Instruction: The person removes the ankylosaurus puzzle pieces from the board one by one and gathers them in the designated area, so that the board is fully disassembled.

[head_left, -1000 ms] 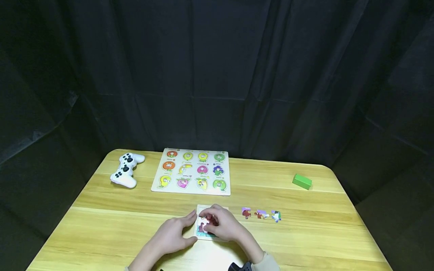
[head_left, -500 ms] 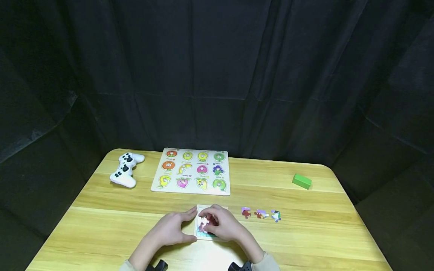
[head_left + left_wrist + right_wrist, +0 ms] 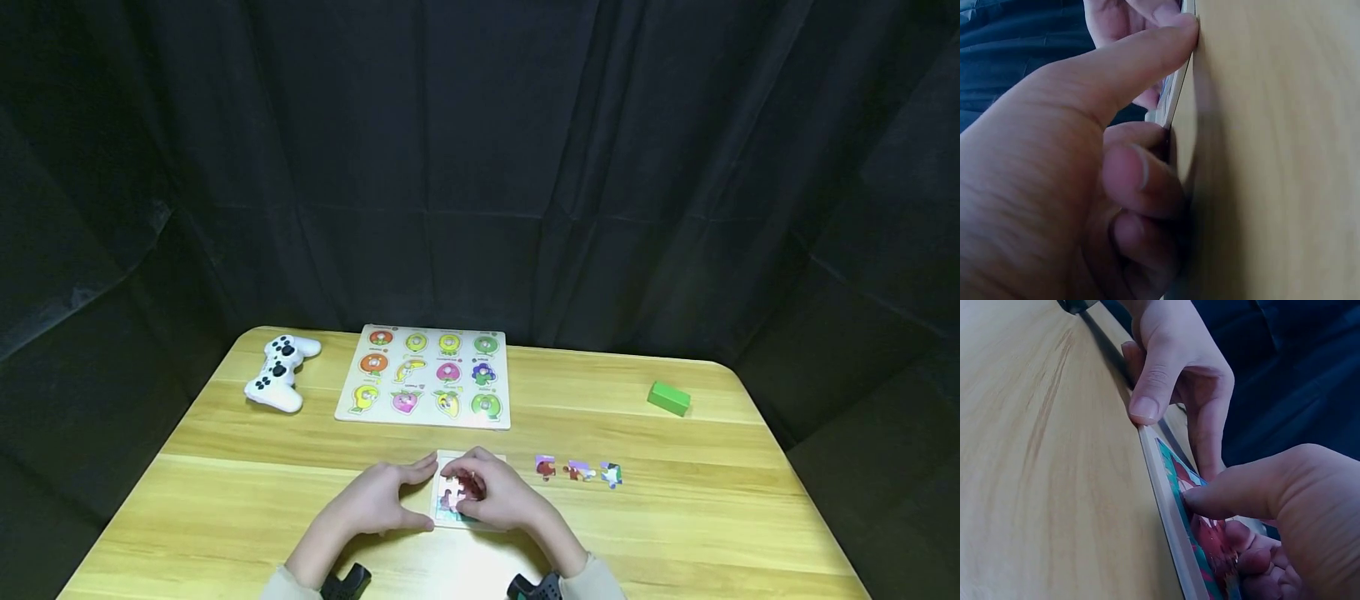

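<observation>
A small jigsaw board [image 3: 450,523] with a pale wooden frame lies at the table's front middle. My left hand [image 3: 378,498] holds its left side, thumb by the near corner and index finger by the far one. In the left wrist view the thumb [image 3: 1147,47] meets the board's edge and the other fingers curl below. Over the board, my right hand [image 3: 498,496] pinches a dark red puzzle piece [image 3: 471,483] between thumb and fingers. The right wrist view shows that thumb [image 3: 1229,490] on the red picture, beside a teal border. The hand covers the board's right part.
Three loose puzzle pieces lie right of the board: a red and purple piece [image 3: 545,468], a middle piece [image 3: 580,471] and a blue-white one [image 3: 611,475]. Behind are a fruit peg puzzle [image 3: 423,379], a white game controller [image 3: 282,372] and a green block [image 3: 668,398].
The left hand has shifted slightly along the board's left side, and its wrist strap has come into view. The right hand stays at nearly the same spot over the board.
</observation>
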`<state>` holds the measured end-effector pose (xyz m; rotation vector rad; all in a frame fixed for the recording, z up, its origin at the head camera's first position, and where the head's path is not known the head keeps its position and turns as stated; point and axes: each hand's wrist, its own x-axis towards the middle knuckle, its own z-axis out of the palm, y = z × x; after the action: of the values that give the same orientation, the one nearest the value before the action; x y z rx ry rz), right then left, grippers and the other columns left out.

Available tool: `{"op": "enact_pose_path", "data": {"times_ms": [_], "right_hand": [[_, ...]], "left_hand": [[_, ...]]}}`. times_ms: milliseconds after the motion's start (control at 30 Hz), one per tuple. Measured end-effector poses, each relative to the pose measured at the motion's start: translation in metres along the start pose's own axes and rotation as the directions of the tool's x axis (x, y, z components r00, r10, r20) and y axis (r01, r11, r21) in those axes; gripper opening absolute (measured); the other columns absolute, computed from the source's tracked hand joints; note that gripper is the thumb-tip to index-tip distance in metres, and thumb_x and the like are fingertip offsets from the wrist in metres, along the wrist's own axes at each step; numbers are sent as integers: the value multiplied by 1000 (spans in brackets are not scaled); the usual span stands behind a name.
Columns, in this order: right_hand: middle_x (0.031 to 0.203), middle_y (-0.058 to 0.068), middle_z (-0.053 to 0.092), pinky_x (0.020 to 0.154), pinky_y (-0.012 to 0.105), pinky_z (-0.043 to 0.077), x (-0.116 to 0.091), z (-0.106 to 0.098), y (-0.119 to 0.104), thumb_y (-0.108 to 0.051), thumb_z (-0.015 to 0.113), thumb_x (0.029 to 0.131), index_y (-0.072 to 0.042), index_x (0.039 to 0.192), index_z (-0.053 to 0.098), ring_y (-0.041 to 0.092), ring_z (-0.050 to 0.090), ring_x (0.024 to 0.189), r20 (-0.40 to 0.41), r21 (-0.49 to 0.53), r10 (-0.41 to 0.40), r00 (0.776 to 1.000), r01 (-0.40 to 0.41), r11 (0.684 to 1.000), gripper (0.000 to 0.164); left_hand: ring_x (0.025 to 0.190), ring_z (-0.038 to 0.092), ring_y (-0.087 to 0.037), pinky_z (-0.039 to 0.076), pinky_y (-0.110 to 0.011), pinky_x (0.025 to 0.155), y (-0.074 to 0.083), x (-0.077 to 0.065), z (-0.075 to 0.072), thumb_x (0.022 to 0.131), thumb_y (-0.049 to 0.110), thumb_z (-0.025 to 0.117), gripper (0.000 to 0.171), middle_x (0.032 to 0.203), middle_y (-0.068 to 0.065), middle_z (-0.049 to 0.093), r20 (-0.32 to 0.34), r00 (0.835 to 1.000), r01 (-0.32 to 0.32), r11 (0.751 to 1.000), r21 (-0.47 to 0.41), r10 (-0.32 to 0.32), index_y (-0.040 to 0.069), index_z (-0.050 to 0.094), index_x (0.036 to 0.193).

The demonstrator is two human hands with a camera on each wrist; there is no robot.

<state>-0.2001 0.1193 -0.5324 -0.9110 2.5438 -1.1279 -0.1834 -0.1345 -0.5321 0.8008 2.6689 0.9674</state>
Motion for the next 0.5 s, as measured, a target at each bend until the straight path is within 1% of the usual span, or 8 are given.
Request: {"op": "enact_pose_path", "data": {"times_ms": [33, 100, 133, 167, 200, 267, 400, 500], "right_hand": [[109, -1, 58, 77, 22, 47, 0, 0, 1, -9, 83, 83, -14, 127, 72, 8, 51, 88, 2, 1, 1, 1000, -1, 1000, 46], [110, -2, 59, 78, 22, 47, 1, 0, 2, -9, 83, 84, -15, 128, 72, 8, 51, 89, 4, 4, 4, 1000, -4, 1000, 45], [110, -2, 58, 78, 22, 47, 1, 0, 2, -9, 84, 84, -15, 128, 72, 8, 51, 89, 5, 9, 4, 1000, -4, 1000, 45], [110, -2, 59, 78, 22, 47, 0, 0, 3, -9, 84, 84, -15, 128, 72, 8, 51, 89, 5, 14, 3, 1000, -3, 1000, 46], [110, -2, 59, 78, 22, 47, 0, 0, 4, -9, 84, 84, -15, 128, 72, 7, 51, 89, 4, 19, 1, 1000, -1, 1000, 46], [111, -2, 59, 78, 21, 46, 0, 1, 4, -8, 84, 85, -15, 128, 72, 7, 51, 89, 1, 27, -2, 1000, 2, 1000, 46], [110, -2, 59, 77, 21, 45, 0, 0, 5, -8, 85, 85, -16, 129, 72, 7, 50, 89, -5, 39, -9, 1000, 9, 999, 47], [109, -3, 59, 77, 22, 44, -1, 0, 5, -9, 86, 85, -19, 129, 72, 7, 49, 90, -7, 46, -9, 1000, 10, 999, 47]], "left_hand": [[34, 50, -5, 58, -37, 101, 0, 0, -1, 80, 43, 92, 86, 160, -4, 51, 6, 1000, 1, 1000, -16, -1, 11, 58, 152], [32, 47, -1, 63, -32, 80, 0, 1, -2, 80, 41, 92, 86, 161, -6, 50, 17, 1000, 6, 999, -53, -5, 11, 58, 152], [32, 46, -1, 62, -29, 70, 0, 1, -2, 80, 40, 93, 86, 161, -6, 50, 21, 1000, 9, 997, -70, -7, 10, 58, 152], [32, 47, -1, 59, -27, 59, 1, 1, -3, 80, 39, 93, 86, 161, -7, 50, 26, 1000, 12, 996, -88, -10, 10, 58, 152], [33, 47, -2, 55, -25, 52, 1, 1, -3, 80, 39, 93, 86, 162, -7, 49, 31, 999, 19, 995, -102, -16, 10, 58, 152], [32, 48, -2, 53, -25, 46, 1, 1, -3, 80, 38, 93, 86, 162, -7, 48, 37, 999, 28, 993, -118, -24, 10, 57, 153], [32, 47, -2, 53, -24, 48, 1, 1, -3, 80, 38, 93, 86, 162, -7, 48, 36, 999, 29, 993, -111, -26, 10, 57, 153], [32, 47, -3, 52, -25, 44, 0, 0, -2, 79, 38, 93, 86, 162, -8, 49, 31, 999, 25, 993, -114, -22, 9, 57, 153]]}}
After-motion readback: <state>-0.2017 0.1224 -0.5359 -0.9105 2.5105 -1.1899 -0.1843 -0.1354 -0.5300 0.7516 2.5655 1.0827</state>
